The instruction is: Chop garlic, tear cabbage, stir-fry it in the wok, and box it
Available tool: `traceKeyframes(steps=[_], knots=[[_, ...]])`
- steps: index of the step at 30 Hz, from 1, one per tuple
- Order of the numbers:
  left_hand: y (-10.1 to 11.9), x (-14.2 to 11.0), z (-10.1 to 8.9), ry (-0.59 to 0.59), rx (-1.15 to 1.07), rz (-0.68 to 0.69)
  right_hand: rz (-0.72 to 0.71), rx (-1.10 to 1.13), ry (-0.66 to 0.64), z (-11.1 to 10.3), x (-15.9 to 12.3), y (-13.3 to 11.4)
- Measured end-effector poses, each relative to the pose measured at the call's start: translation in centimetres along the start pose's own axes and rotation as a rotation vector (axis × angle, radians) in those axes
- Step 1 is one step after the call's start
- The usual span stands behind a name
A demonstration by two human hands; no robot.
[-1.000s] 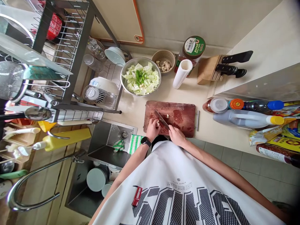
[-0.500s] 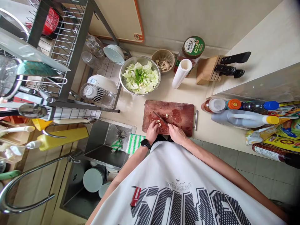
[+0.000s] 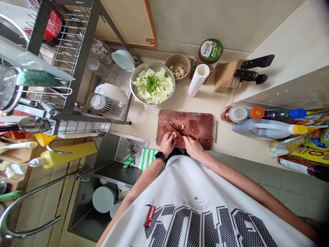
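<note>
On the reddish-brown cutting board (image 3: 164, 118), my right hand (image 3: 194, 147) is closed round the handle of a kitchen knife (image 3: 177, 130). The blade points away to the upper left. Just left of the blade, my left hand (image 3: 167, 143), with a dark watch on its wrist, pinches a pale garlic clove (image 3: 174, 134) in its fingertips; parts of it look cut. Small bits of chopped garlic (image 3: 183, 127) lie on the board on the other side of the blade. Wet patches show on the wood.
Behind the board stand a colander (image 3: 131, 90) of cut cabbage, a small basket (image 3: 168, 63) with ginger and garlic, a paper towel roll (image 3: 197, 80) and a knife block (image 3: 226, 76). Bottles (image 3: 267, 128) line the right. A sink (image 3: 108, 161) and dish rack (image 3: 77, 116) are at left.
The garlic clove in my left fingertips has turned slightly and shows more of its pale face. The knife and both hands stay in nearly the same place.
</note>
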State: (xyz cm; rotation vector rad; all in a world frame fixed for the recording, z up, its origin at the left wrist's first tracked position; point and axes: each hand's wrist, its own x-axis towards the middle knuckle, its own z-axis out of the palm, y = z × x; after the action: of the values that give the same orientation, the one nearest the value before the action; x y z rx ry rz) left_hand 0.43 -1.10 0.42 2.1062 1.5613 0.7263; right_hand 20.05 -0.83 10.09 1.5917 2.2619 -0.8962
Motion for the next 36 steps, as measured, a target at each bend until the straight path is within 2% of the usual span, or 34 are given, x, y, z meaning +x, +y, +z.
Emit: traceKeyframes(steps=[5, 11, 18, 23, 27, 32, 36], knots=[[-0.4, 0.1, -0.1, -0.033, 0.007, 0.059, -0.019, -0.076, -0.041, -0.2, -0.6, -1.7], [-1.1, 0.3, 0.1, -0.076, 0.015, 0.046, -0.05, -0.123, -0.036, -0.3, -0.9, -3.2], [-1.6, 0.4, 0.2, -0.069, -0.014, 0.063, -0.016, -0.138, -0.038, 0.0, -0.2, -3.5], [-1.5, 0.4, 0.0, -0.094, -0.055, 0.039, -0.036, -0.086, -0.091, 0.7, 1.0, -2.2], [-1.4, 0.3, -0.2, -0.101, -0.072, 0.039, -0.017, -0.07, -0.081, 0.6, 0.5, -1.3], [-1.7, 0.1, 0.1, -0.056, -0.105, 0.049, -0.045, -0.105, -0.095, 0.1, -0.5, -2.6], [-1.9, 0.1, 0.3, -0.07, -0.101, 0.032, -0.021, -0.094, -0.097, 0.0, 0.3, -3.3]])
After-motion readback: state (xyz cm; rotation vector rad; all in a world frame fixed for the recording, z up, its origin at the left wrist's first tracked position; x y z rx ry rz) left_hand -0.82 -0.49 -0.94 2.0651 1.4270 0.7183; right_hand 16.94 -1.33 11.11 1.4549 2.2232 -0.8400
